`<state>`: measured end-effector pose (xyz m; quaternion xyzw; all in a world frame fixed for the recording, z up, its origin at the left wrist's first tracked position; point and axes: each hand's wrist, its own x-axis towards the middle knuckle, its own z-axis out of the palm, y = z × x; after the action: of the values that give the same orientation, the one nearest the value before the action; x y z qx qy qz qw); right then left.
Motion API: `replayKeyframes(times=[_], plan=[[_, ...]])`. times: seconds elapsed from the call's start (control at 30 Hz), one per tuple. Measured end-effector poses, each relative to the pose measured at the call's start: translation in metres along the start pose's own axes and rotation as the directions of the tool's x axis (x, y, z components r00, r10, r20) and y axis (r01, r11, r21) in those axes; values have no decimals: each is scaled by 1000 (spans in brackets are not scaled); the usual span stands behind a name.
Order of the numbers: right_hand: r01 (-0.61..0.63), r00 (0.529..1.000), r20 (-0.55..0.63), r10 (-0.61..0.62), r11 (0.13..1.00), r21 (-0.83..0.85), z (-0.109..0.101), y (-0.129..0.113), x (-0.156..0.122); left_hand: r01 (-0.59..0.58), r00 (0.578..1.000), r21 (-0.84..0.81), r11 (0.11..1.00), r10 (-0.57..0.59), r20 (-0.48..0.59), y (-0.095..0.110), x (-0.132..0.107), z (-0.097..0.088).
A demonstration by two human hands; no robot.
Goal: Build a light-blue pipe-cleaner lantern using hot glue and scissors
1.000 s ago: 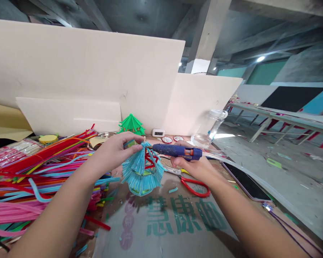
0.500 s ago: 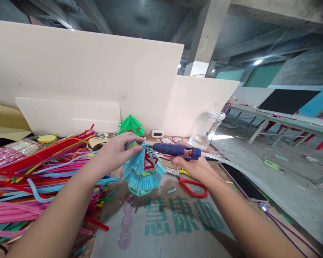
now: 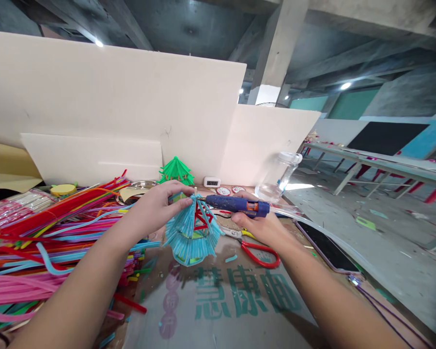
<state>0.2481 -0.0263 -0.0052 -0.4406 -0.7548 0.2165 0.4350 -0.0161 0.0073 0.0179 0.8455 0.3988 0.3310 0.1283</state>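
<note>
My left hand [image 3: 167, 201] is closed on the upper part of a light-blue pagoda-like craft model [image 3: 192, 242], its thumb and fingers near the tip. The model has two flared tiers and a red lattice on its right face. In my right hand [image 3: 256, 220] is a dark-blue glue gun [image 3: 232, 204], held sideways with its nozzle at the model's top, close to my left thumb. Whether the nozzle touches the model I cannot tell. Red-handled scissors [image 3: 259, 254] lie just below my right hand.
Colourful pipe cleaners [image 3: 69, 242] heap on the left. Behind the model stand a green craft roof [image 3: 176, 169] and a small digital timer [image 3: 212, 182]. A clear water bottle [image 3: 279, 177] and a phone [image 3: 327, 246] are at right. White boards [image 3: 112, 106] rise behind.
Almost nothing differs. The view has shifted very slightly; both hands, the glue gun and the model keep the same positions relative to each other.
</note>
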Motion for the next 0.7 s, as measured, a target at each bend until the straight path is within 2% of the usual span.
replayKeyframes(times=[0.47,0.7], plan=[[4,999,43,-3,1000,-11,-1,1,0,22,1000,10,1000,-22,15,3,-1,-2],[-29,999,37,28,1000,9,-1,-7,1,12,1000,7,1000,-12,13,0,0,-1]])
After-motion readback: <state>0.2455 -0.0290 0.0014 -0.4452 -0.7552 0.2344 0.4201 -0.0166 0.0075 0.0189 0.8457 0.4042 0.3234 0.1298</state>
